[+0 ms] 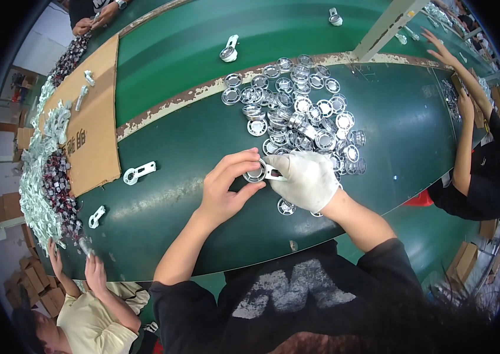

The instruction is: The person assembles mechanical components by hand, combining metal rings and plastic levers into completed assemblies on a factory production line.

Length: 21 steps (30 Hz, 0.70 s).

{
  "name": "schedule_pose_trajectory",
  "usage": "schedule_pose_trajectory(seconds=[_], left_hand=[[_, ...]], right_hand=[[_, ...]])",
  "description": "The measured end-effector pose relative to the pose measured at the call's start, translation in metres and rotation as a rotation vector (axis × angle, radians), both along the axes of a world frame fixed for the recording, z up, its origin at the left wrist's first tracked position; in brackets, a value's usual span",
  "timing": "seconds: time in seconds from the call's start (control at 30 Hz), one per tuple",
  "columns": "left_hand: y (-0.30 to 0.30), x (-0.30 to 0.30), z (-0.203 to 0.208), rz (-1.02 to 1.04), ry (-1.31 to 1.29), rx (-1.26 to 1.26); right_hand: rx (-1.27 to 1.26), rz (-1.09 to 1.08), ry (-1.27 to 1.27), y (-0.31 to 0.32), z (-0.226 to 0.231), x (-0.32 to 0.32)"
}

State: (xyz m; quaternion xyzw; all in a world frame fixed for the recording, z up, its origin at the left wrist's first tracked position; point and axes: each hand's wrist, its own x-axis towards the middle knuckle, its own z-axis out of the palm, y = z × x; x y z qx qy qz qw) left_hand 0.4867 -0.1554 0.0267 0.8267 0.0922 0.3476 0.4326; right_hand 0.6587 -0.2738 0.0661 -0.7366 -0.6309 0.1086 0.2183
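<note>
Between my two hands is a white plastic part with a ring-shaped head and a slotted handle. My bare left hand grips the ring head between thumb and fingers. My right hand, in a white glove, pinches the handle end. Just beyond my hands lies a heap of round chrome rings with spoked centres, and a few more peek out beside the glove. Two similar white handled parts, one and a smaller-looking one, rest on the green table to my left.
A cardboard sheet stands at the left, with piles of white parts and small dark parts past it. Beyond the table's worn edge runs a green belt carrying handled parts. A metal post rises there. Co-workers sit both sides.
</note>
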Motion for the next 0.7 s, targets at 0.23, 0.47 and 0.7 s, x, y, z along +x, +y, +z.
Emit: schedule_pose_trajectory(seconds=[0.23,0.47,0.7], left_hand=[[0.003,-0.005,-0.013,-0.091,-0.046,-0.223],[0.000,-0.005,0.004,-0.134,-0.078,0.123],[-0.010,-0.003,0.013,-0.162,-0.063,-0.066]], right_hand=[[0.029,0.021,0.075,0.000,0.001,0.000],[-0.416,0.177,0.571,0.002,0.020,0.017],[-0.402,0.308,0.695,0.003,0.015,0.010]])
